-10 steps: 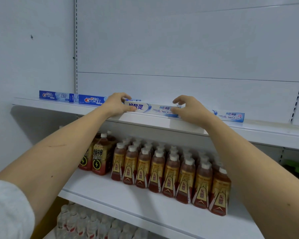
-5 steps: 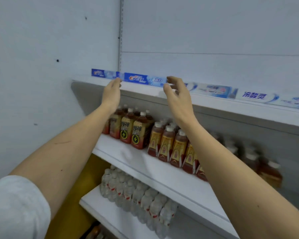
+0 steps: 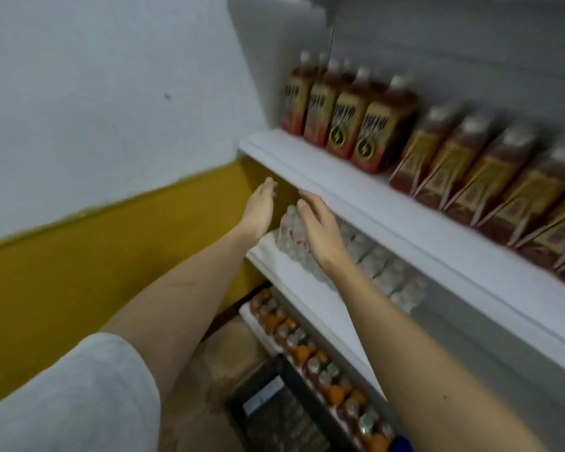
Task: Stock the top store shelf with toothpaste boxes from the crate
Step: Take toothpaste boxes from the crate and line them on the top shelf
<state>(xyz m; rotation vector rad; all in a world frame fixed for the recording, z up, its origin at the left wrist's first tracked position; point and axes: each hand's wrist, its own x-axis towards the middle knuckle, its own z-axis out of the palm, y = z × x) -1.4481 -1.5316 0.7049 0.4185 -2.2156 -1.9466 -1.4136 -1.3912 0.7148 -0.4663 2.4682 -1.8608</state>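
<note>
I look down along the shelving unit; the pic is a bit blurred. Nearest to the top of the view is a white shelf [image 3: 340, 187] with brown drink bottles [image 3: 356, 125] w/ yellow bolt labels at its left end, and a row of red-gold bottles [image 3: 490, 177] to the right of them. One shelf lower stand clear water bottles [image 3: 294, 236], packed close together. Below that, a row of orange-capped bottles [image 3: 300, 347] runs along the lowest shelf. On the left is a wall, white above and mustard yellow [image 3: 79, 272] below.

Both arms reach fwd in front of the water shelf. My left hand [image 3: 260, 210] is beside the yellow wall, fingers straight, grip wide, holding nothing. My right hand [image 3: 320, 226] is just in front of the water bottles and covers part of them; its fingers are relaxed, grip wide too, nothing in it. The hands are near each other but apart. A light grey sleeve [image 3: 72, 396] fills the lower left corner.

The crate [image 3: 274, 402] is on the floor, bottom centre, dark w/ a mesh-like wall, just beside the lowest shelf. In it I see one pale flat box shape [image 3: 263, 394], prob. a toothpaste box, but too blurred to read. The right forearm hides nothing of the crate; the top shelf is out of view.
</note>
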